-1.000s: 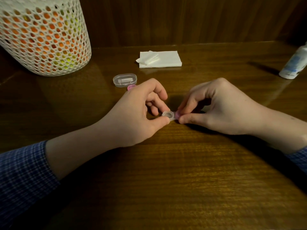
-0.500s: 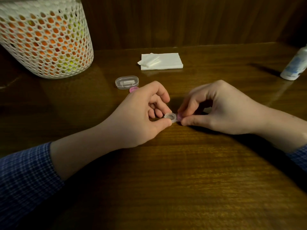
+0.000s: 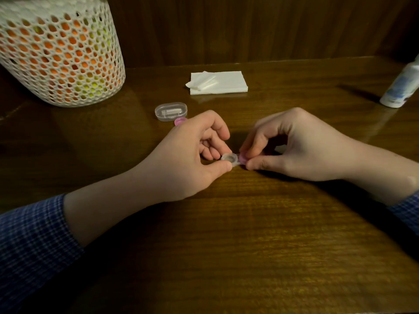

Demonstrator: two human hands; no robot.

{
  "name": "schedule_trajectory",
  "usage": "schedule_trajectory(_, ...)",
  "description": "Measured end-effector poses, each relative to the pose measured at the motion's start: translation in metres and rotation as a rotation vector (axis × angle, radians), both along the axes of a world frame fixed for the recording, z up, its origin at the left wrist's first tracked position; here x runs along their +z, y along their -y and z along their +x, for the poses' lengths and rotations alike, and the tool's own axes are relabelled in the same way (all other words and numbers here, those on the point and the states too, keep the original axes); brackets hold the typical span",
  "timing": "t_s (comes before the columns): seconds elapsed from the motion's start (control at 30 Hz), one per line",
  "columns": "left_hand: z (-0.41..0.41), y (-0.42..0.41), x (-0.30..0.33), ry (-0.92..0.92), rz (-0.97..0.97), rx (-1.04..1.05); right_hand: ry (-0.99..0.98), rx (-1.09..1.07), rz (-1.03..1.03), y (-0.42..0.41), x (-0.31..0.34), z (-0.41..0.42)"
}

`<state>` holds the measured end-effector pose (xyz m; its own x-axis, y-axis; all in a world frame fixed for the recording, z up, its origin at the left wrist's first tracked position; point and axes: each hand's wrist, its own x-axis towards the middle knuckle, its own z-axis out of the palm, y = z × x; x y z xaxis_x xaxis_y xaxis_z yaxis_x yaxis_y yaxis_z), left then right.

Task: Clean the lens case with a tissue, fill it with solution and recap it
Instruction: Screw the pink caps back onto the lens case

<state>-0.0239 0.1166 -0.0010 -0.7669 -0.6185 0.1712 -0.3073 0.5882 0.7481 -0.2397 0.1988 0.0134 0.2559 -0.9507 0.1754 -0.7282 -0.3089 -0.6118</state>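
Both hands hold the small clear plastic lens case (image 3: pixel 231 158) low over the brown wooden surface (image 3: pixel 226 234): the left hand (image 3: pixel 192 152) pinches its open well, the right hand (image 3: pixel 294 146) pinches the pink cap (image 3: pixel 242 158) on the other. Likely uncapping; next, twist it off and fetch the folded white tissue (image 3: pixel 218 83). The well looks empty; the white solution bottle (image 3: pixel 400 87) stands well apart.

Glossy wood table (image 3: pixel 226 234), clear plastic lens case (image 3: pixel 230 158), paper tissue (image 3: pixel 226 83)

Single head-worn view, angled forward and down, close over wooden table (image 3: pixel 249 234), wide-angle
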Motion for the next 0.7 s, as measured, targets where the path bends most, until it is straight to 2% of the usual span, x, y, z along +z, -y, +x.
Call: schedule_trajectory(0.7,0.0018,-0.0035,0.0015,0.019,-0.042,0.003,-0.008,-0.048,-0.003,-0.0029,-0.0008,0.0045)
